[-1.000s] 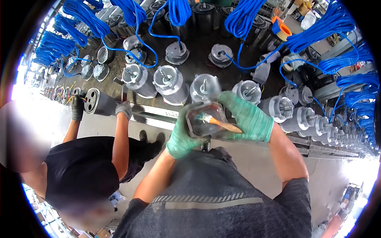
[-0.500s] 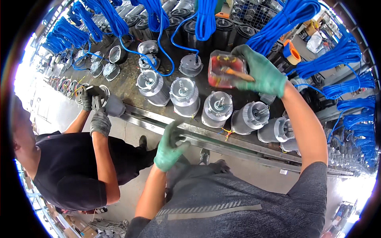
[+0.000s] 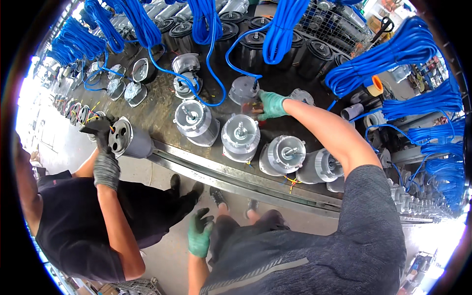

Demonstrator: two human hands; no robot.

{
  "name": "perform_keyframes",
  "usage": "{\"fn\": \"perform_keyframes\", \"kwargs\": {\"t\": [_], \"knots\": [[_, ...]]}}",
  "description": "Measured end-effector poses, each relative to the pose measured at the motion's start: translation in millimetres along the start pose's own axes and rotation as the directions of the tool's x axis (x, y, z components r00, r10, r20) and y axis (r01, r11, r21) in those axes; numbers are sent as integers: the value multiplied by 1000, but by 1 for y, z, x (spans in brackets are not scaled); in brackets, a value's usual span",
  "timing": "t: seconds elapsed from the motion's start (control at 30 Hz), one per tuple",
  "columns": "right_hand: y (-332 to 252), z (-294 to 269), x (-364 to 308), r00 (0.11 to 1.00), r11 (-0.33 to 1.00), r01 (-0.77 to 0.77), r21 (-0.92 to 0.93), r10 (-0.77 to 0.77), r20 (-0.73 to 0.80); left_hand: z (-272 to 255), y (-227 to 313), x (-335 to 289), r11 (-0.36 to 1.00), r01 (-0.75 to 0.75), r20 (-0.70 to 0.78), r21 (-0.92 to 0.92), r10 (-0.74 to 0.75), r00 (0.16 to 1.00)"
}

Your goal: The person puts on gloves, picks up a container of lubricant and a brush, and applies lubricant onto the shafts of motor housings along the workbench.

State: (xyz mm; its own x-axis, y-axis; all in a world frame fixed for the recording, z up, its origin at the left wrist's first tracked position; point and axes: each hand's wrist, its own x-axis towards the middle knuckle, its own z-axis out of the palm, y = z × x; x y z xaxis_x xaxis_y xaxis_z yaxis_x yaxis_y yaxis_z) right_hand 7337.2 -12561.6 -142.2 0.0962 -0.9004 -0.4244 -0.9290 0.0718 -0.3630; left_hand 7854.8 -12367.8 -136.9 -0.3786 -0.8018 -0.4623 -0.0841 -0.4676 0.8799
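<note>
My right hand (image 3: pixel 273 105), in a green glove, reaches over the bench with its fingers closed on a small reddish clear tub (image 3: pixel 251 107), blurred and partly hidden. Just beyond the tub sits a grey motor end cover (image 3: pixel 243 88) with a blue cable attached. My left hand (image 3: pixel 199 236), also gloved in green, hangs low in front of me over the floor, fingers loosely bent and apart, holding nothing. Nearer the bench edge stand silver motor bodies (image 3: pixel 241 140) with upright shafts; another motor body (image 3: pixel 322 166) lies tilted at the right.
Coiled blue cables (image 3: pixel 381 56) hang above the bench (image 3: pixel 162 105). Black cylindrical housings (image 3: pixel 253 51) line its far side. At my left, a co-worker in dark clothes and grey gloves handles another motor body (image 3: pixel 132 140). A metal rail (image 3: pixel 196 169) runs along the near edge.
My right hand has moved left and down with the tub toward the cabled end cover. My left hand has dropped back from the bench edge. The co-worker's hands have shifted at their motor.
</note>
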Motion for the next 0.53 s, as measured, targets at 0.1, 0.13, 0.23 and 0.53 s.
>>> {"fn": "perform_keyframes", "kwargs": {"t": [0.1, 0.13, 0.23, 0.53], "knots": [[29, 34, 53, 992, 990, 121, -68, -124, -33, -2, 4, 11, 1000, -9, -6, -4, 9, 1000], [31, 42, 70, 999, 996, 25, -90, -29, -45, -4, 5, 13, 1000, -15, -18, -2, 15, 1000], [-24, 10, 65, 987, 996, -84, -14, 81, -140, -10, 7, 14, 1000, -11, -57, 1, 11, 998], [-45, -20, 95, 977, 966, 56, 251, -2, -211, -1, 9, 36, 1000, -9, 1, -3, 9, 1000]]}}
